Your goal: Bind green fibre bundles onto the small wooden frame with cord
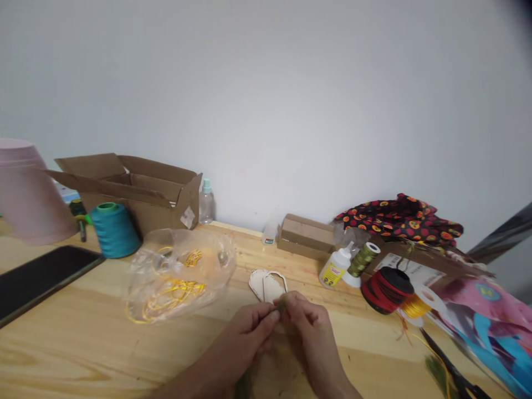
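My left hand [250, 331] and my right hand [308, 324] meet low in the middle of the view, fingertips pinched close together. Between them is a small bit of green thread [281, 306], mostly covered by the fingers. A green strand bundle [244, 384] hangs below my left hand at the bottom edge; whether it joins the pinched part is hidden. Just beyond the fingertips, pale flat cut-out shapes [273, 287] with scalloped edges lie on the wooden table [103, 354], overlapping each other.
Left: a clear bag [216, 277] with yellow cord, a teal thread cone [114, 231], an open cardboard box [158, 208] and a black phone-like slab [45, 280]. Right: a glue bottle [333, 270], green spool [366, 257], red cord spool [386, 291] and black scissors [449, 363].
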A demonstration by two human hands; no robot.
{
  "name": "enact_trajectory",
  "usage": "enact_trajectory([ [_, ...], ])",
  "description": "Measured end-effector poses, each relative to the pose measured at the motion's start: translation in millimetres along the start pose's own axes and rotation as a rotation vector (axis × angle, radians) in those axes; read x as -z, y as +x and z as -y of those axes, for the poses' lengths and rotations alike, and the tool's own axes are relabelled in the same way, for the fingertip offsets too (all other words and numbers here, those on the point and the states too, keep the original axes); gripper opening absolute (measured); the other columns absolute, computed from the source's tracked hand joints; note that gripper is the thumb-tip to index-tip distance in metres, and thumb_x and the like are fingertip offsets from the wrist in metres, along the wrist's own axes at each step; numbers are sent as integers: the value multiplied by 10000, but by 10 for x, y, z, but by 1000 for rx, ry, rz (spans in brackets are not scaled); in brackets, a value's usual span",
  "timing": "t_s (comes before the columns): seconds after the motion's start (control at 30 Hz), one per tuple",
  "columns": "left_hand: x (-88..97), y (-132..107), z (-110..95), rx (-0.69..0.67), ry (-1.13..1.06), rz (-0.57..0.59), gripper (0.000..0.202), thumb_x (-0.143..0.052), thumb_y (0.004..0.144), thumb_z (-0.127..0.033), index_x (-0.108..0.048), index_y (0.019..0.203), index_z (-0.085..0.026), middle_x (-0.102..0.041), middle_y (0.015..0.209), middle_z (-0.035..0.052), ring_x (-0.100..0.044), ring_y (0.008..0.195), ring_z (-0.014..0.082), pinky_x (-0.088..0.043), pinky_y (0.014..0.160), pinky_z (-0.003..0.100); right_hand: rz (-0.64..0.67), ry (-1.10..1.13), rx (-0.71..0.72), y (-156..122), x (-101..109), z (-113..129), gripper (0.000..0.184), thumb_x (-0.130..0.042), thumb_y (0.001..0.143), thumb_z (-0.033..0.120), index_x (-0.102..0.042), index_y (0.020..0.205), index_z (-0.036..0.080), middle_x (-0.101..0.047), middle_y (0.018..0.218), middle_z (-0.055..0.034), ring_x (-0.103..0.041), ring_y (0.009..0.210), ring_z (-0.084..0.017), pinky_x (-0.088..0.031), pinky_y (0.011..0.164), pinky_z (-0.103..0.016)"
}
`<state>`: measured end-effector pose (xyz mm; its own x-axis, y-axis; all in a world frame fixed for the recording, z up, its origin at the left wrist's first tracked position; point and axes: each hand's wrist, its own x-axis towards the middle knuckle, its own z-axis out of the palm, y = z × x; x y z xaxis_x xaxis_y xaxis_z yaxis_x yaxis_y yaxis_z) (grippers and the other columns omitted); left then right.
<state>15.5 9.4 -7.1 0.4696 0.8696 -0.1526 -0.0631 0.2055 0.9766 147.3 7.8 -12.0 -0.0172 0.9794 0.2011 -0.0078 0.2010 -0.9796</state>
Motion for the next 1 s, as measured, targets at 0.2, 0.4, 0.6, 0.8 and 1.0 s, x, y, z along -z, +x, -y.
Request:
enact_trajectory([
  [0.2,8,-9,-6,49,-53,0,316,-460,729,-468,-532,749,-161,-282,400,-113,-183,334,40,-127,347,176,-9,57,-73,27,93,43,474,-311,831,461,-675,764,165,-574,613,-39,-514,656,-160,-399,647,-252],
  [0.4,5,10,67,54,-114,27,324,-463,725,-481,-500,705,-160,-336,398,-102,-199,317,29,-128,320,161,108,17,-25,37,92,58,252,-538,747,337,-664,612,166,-552,696,-25,-504,683,-146,-389,638,-244],
  [0.6,12,50,117,99,-339,58,224,-462,759,-370,-482,691,-157,-476,485,-49,-325,323,33,-213,279,135,99,9,-47,27,73,-20,251,-563,730,298,-629,536,153,-523,644,-17,-489,642,-136,-385,579,-233],
  [0.8,5,45,90,87,-419,84,186,-505,742,-312,-525,693,-133,-538,571,-13,-362,324,22,-200,261,124,97,-15,-49,38,80,-1,319,-528,753,346,-599,512,149,-534,622,-22,-509,662,-150,-399,614,-244],
  [1.0,2,49,113,76,-375,47,230,-478,762,-353,-538,702,-139,-510,458,-33,-374,295,31,-239,295,139,-75,-9,-53,61,109,-28,326,-508,742,420,-659,639,149,-595,661,-30,-533,670,-161,-403,610,-248],
])
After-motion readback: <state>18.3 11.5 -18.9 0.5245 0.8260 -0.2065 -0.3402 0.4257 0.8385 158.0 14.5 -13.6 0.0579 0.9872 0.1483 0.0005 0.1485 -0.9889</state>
